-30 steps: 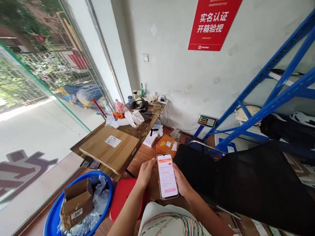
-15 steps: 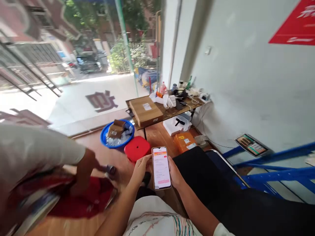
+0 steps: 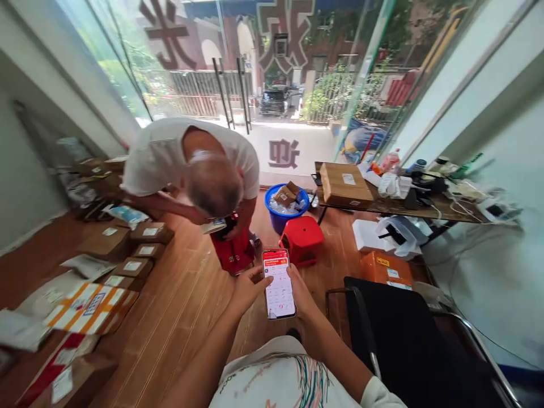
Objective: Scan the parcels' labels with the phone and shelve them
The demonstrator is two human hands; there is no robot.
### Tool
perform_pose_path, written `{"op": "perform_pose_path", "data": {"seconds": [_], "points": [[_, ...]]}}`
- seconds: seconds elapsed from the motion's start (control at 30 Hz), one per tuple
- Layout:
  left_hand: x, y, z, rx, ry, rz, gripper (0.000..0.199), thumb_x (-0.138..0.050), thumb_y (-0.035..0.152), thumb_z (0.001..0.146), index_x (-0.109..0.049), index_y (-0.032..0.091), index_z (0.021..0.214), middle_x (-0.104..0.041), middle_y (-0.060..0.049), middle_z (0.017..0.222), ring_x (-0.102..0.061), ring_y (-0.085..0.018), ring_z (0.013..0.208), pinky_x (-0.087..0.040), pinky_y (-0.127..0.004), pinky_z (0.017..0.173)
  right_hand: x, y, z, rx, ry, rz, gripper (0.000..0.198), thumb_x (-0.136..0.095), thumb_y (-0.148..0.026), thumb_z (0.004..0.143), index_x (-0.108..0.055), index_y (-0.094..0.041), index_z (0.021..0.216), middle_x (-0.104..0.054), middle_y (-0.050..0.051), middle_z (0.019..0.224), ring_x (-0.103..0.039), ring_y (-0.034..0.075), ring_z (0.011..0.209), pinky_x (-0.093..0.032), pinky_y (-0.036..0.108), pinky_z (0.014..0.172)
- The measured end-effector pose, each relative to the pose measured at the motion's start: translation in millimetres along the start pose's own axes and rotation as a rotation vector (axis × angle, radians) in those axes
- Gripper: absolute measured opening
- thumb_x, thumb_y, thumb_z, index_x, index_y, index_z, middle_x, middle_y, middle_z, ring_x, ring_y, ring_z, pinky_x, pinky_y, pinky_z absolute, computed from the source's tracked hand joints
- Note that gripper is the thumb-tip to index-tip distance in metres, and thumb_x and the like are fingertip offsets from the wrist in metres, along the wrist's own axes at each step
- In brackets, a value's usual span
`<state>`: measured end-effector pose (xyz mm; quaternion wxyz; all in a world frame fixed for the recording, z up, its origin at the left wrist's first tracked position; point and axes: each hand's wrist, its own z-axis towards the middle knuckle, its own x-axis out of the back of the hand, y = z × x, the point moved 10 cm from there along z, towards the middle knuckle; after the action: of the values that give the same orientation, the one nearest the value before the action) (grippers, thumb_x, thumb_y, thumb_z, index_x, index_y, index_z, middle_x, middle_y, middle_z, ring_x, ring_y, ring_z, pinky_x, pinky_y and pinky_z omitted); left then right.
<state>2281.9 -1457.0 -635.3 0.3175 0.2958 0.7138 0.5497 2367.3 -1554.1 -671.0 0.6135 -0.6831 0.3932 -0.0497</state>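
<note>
A lit smartphone (image 3: 279, 292) is upright before me, its screen showing a red banner on top and rows of small icons on white. Along its right edge, my right hand (image 3: 301, 292) grips it with closed fingers. My left hand (image 3: 250, 288) closes round the left side, its thumb lying over the screen's left part. Fingers behind the phone are hidden. Just beyond it stands a red plastic stool (image 3: 302, 241).
A bending person (image 3: 191, 170) in white handles a red bag (image 3: 232, 252) ahead left. Parcels (image 3: 106, 241) line the left floor. Beyond the stool are a blue tub (image 3: 276, 221) and a cluttered table (image 3: 386, 208). A black chair (image 3: 395, 334) stands right, near an orange box (image 3: 385, 269).
My view has swung left, bringing the parcels and the whole bending person into sight. The phone screen shows a different page, and my left thumb has moved onto it.
</note>
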Motion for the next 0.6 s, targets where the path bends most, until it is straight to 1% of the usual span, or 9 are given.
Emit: {"op": "perform_pose_path", "data": {"seconds": [0.07, 0.13, 0.17, 0.23, 0.33, 0.4, 0.43, 0.5, 0.6], "points": [[65, 1, -45, -0.017, 0.111, 0.006, 0.041, -0.081, 0.037, 0.064, -0.073, 0.013, 0.097, -0.074, -0.01, 0.095, -0.067, -0.024, 0.085, -0.05, -0.034, 0.08, -63, 32, -9, -0.032, -0.08, 0.0, 0.034, -0.057, -0.055, 0.086, -0.059, -0.024, 0.102, -0.07, 0.0, 0.084, -0.063, 0.017, 0.068, -0.048, 0.029, 0.064], [132, -2, -97, -0.026, 0.191, -0.054, 0.042, -0.076, 0.041, 0.069, -0.072, 0.013, 0.1, -0.073, -0.01, 0.099, -0.065, -0.025, 0.09, -0.05, -0.035, 0.083, -134, 69, -22, -0.064, -0.161, 0.007, 0.034, -0.059, -0.054, 0.085, -0.06, -0.024, 0.102, -0.071, 0.001, 0.088, -0.065, 0.018, 0.073, -0.049, 0.03, 0.068], [163, -6, -126, -0.019, 0.209, -0.128, 0.045, -0.071, 0.045, 0.073, -0.071, 0.014, 0.105, -0.072, -0.011, 0.104, -0.064, -0.025, 0.095, -0.05, -0.035, 0.084, -171, 89, -30, -0.084, -0.203, 0.013, 0.034, -0.059, -0.053, 0.085, -0.06, -0.023, 0.101, -0.072, 0.002, 0.091, -0.065, 0.019, 0.077, -0.05, 0.03, 0.07], [219, -17, -188, 0.011, 0.214, -0.353, 0.052, -0.059, 0.051, 0.08, -0.064, 0.019, 0.12, -0.067, -0.01, 0.116, -0.061, -0.026, 0.105, -0.051, -0.036, 0.084, -246, 131, -52, -0.136, -0.288, 0.027, 0.033, -0.057, -0.052, 0.086, -0.059, -0.023, 0.101, -0.072, 0.003, 0.094, -0.067, 0.021, 0.082, -0.05, 0.032, 0.073], [279, -32, -282, 0.087, 0.159, -0.694, 0.057, -0.052, 0.045, 0.085, -0.045, 0.03, 0.14, -0.059, -0.009, 0.131, -0.06, -0.028, 0.109, -0.052, -0.042, 0.084, -357, 188, -92, -0.224, -0.432, 0.032, 0.026, -0.058, -0.042, 0.083, -0.057, -0.023, 0.1, -0.072, 0.002, 0.088, -0.067, 0.021, 0.078, -0.051, 0.033, 0.071], [315, -35, -340, 0.082, 0.168, -0.839, 0.062, -0.05, 0.038, 0.087, -0.033, 0.033, 0.146, -0.056, -0.01, 0.134, -0.061, -0.029, 0.108, -0.052, -0.047, 0.084, -425, 221, -122, -0.277, -0.538, 0.01, 0.026, -0.063, -0.029, 0.074, -0.056, -0.023, 0.099, -0.071, -0.001, 0.084, -0.066, 0.02, 0.074, -0.051, 0.031, 0.067], [336, -35, -367, 0.063, 0.204, -0.887, 0.064, -0.05, 0.037, 0.087, -0.029, 0.034, 0.148, -0.055, -0.011, 0.136, -0.061, -0.03, 0.108, -0.052, -0.048, 0.085, -457, 235, -137, -0.301, -0.595, -0.01, 0.03, -0.065, -0.023, 0.069, -0.057, -0.023, 0.098, -0.071, -0.001, 0.083, -0.066, 0.019, 0.074, -0.05, 0.03, 0.067], [381, -37, -417, -0.002, 0.331, -0.942, 0.068, -0.051, 0.036, 0.087, -0.024, 0.035, 0.149, -0.053, -0.01, 0.138, -0.061, -0.029, 0.108, -0.051, -0.048, 0.087, -517, 263, -165, -0.34, -0.707, -0.063, 0.036, -0.067, -0.015, 0.062, -0.059, -0.023, 0.096, -0.071, -0.002, 0.084, -0.065, 0.019, 0.074, -0.05, 0.029, 0.066], [445, -45, -483, -0.088, 0.512, -0.964, 0.071, -0.054, 0.036, 0.085, -0.022, 0.04, 0.149, -0.049, -0.007, 0.142, -0.06, -0.028, 0.111, -0.051, -0.047, 0.089, -595, 304, -199, -0.366, -0.85, -0.159, 0.035, -0.071, -0.016, 0.062, -0.061, -0.022, 0.095, -0.071, -0.002, 0.081, -0.063, 0.018, 0.069, -0.048, 0.028, 0.061]]}}
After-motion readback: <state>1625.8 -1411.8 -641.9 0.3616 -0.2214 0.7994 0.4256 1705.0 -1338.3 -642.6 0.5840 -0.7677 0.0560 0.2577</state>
